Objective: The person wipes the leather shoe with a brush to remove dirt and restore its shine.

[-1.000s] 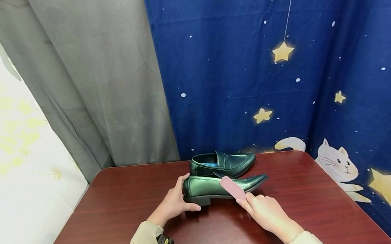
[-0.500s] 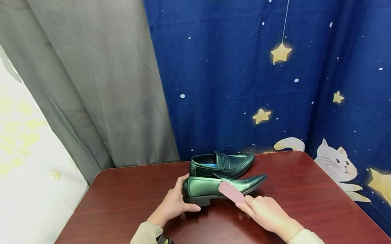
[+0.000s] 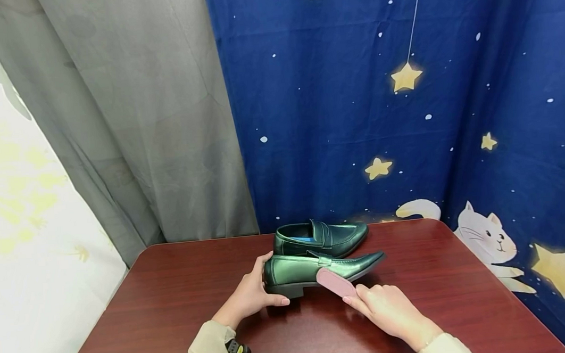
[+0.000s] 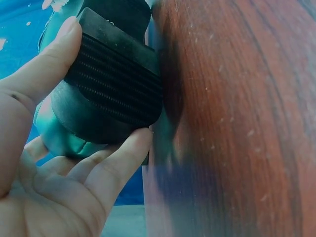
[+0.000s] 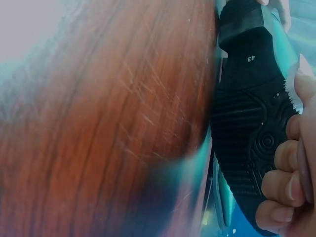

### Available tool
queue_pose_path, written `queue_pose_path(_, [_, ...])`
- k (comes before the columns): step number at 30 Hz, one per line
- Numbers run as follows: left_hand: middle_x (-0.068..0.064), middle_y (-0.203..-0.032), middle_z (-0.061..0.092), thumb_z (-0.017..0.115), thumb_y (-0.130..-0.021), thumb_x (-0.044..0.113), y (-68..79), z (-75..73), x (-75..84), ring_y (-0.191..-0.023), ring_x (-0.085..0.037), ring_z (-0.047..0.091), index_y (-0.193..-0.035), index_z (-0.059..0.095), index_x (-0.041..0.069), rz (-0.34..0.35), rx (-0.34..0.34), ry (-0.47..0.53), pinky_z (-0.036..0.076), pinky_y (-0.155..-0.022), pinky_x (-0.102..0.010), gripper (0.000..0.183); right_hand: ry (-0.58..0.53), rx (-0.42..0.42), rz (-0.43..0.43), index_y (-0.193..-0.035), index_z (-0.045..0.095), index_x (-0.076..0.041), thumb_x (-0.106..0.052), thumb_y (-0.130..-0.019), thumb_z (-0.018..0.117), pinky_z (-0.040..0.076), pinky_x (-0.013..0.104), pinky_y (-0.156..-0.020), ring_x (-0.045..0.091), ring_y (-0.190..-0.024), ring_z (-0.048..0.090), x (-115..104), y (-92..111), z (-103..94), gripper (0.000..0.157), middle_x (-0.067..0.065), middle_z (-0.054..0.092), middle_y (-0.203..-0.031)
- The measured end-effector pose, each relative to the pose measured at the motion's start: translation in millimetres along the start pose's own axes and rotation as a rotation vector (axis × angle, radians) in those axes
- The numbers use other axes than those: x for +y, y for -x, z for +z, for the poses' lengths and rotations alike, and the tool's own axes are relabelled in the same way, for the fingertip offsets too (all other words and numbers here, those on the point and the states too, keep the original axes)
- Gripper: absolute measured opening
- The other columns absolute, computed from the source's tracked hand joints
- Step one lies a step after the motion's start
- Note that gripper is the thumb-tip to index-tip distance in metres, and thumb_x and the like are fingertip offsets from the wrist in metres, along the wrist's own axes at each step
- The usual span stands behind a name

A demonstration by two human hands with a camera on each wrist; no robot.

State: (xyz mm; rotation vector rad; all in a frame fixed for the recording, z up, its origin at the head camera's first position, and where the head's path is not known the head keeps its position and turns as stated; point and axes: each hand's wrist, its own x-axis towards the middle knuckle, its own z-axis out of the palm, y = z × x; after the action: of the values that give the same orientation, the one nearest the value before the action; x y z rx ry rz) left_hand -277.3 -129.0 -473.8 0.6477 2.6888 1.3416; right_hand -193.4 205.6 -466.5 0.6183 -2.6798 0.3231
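Observation:
A dark green loafer (image 3: pixel 292 269) is tipped on its side toward me, toe to the right. My left hand (image 3: pixel 247 295) grips its back end, with the thumb at the heel (image 4: pixel 116 81) and the fingers around the rear in the left wrist view. In my right hand (image 3: pixel 390 310) is a pink-backed brush (image 3: pixel 335 283), its head against the loafer's near side close to the sole edge. White bristles (image 5: pixel 294 94) show beside the patterned black sole (image 5: pixel 252 123) in the right wrist view. Most of the handle is hidden in my fingers.
The matching loafer (image 3: pixel 340 238) stands upright just behind, toe also to the right, with a blue patch inside. Both are on a reddish-brown table (image 3: pixel 183 288). Behind the table hang a grey curtain (image 3: pixel 164 124) and a blue star-print curtain (image 3: pixel 317 105).
The brush has slid down the loafer's side, from near the strap toward the sole edge, and my right hand has lowered slightly. My left hand and both loafers keep their places.

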Motion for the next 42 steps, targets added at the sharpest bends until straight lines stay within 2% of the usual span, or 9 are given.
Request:
queue_pose_path(3, [-0.009, -0.116, 0.071, 0.095, -0.066, 0.039, 0.0, 0.4, -0.3, -0.103, -0.017, 0.066, -0.159, 0.023, 0.016, -0.001, 0.002, -0.004, 0.051, -0.091, -0.042, 0.120, -0.039, -0.038, 0.041, -0.071, 0.046, -0.028, -0.050, -0.101, 0.057, 0.034, 0.027, -0.048, 0.001, -0.049, 0.040, 2.6, 0.8, -1.8, 0.038, -0.020, 0.037, -0.054])
queue_pose_path(7, [-0.008, -0.116, 0.072, 0.095, -0.067, 0.038, 0.3, 0.7, -0.2, -0.102, -0.016, 0.066, -0.159, 0.022, 0.016, -0.001, 0.000, 0.001, 0.052, -0.090, -0.041, 0.120, -0.108, -0.118, 0.140, -0.073, 0.048, -0.030, -0.053, -0.102, 0.051, 0.035, 0.026, -0.053, 0.001, -0.053, 0.039, 5.4, 2.4, -5.3, 0.037, -0.019, 0.040, -0.056])
queue_pose_path(13, [-0.008, -0.118, 0.071, 0.095, -0.067, 0.039, -0.8, 0.5, -0.8, -0.104, -0.016, 0.067, -0.159, 0.022, 0.017, 0.001, 0.006, 0.011, 0.052, -0.092, -0.041, 0.119, -0.154, -0.168, 0.255, -0.076, 0.053, -0.031, -0.059, -0.102, 0.047, 0.036, 0.027, -0.055, 0.004, -0.054, 0.041, 3.2, 2.0, -11.7, 0.038, -0.015, 0.043, -0.058])
queue_pose_path(18, [-0.008, -0.120, 0.071, 0.095, -0.067, 0.039, -0.3, 1.1, -0.7, -0.105, -0.016, 0.067, -0.158, 0.023, 0.016, 0.008, 0.011, 0.010, 0.052, -0.092, -0.041, 0.119, -0.239, -0.222, 0.375, -0.078, 0.059, -0.027, -0.061, -0.102, 0.045, 0.038, 0.030, -0.060, 0.009, -0.058, 0.046, 2.0, 1.4, -22.4, 0.043, -0.009, 0.047, -0.060])
queue_pose_path(23, [-0.009, -0.119, 0.071, 0.095, -0.066, 0.041, 1.7, 1.4, -0.3, -0.104, -0.015, 0.067, -0.158, 0.022, 0.018, 0.004, 0.008, 0.029, 0.053, -0.091, -0.039, 0.119, -0.293, -0.263, 0.469, -0.088, 0.067, -0.022, -0.062, -0.101, 0.044, 0.040, 0.034, -0.065, 0.013, -0.066, 0.050, 10.1, 2.2, -32.6, 0.049, -0.005, 0.054, -0.068])
queue_pose_path(29, [-0.011, -0.118, 0.070, 0.095, -0.065, 0.043, 4.5, 1.7, 2.6, -0.109, -0.021, 0.067, -0.158, 0.025, 0.019, 0.003, 0.019, 0.000, 0.053, -0.090, -0.041, 0.118, -0.298, -0.279, 0.528, -0.095, 0.070, -0.017, -0.064, -0.101, 0.043, 0.040, 0.035, -0.066, 0.015, -0.068, 0.050, 23.0, 6.8, -40.0, 0.055, -0.002, 0.055, -0.069])
queue_pose_path(34, [-0.012, -0.120, 0.069, 0.093, -0.067, 0.047, 3.7, 1.0, 1.0, -0.113, -0.024, 0.066, -0.157, 0.025, 0.021, 0.004, 0.009, -0.034, 0.052, -0.094, -0.045, 0.116, -0.271, -0.275, 0.533, -0.098, 0.070, -0.014, -0.063, -0.102, 0.042, 0.041, 0.036, -0.066, 0.015, -0.069, 0.052, 31.6, 11.4, -43.4, 0.056, -0.002, 0.055, -0.070])
queue_pose_path(38, [-0.015, -0.130, 0.066, 0.081, -0.083, 0.048, 4.4, -2.1, -2.6, -0.120, -0.028, 0.066, -0.157, 0.028, 0.021, 0.021, -0.012, 0.010, 0.053, -0.098, -0.048, 0.094, -0.260, -0.302, 0.548, -0.105, 0.069, -0.012, -0.063, -0.102, 0.042, 0.042, 0.037, -0.067, 0.017, -0.073, 0.053, 36.9, 13.7, -46.9, 0.058, -0.001, 0.058, -0.075])
queue_pose_path(42, [-0.013, -0.136, 0.064, 0.060, -0.100, 0.048, 5.8, -4.5, -1.7, -0.126, -0.028, 0.063, -0.150, 0.044, 0.023, 0.042, 0.070, -0.011, 0.050, -0.103, -0.051, 0.058, -0.261, -0.295, 0.548, -0.104, 0.069, -0.012, -0.060, -0.102, 0.044, 0.042, 0.036, -0.067, 0.016, -0.072, 0.053, 40.9, 16.4, -50.3, 0.054, 0.000, 0.058, -0.075])
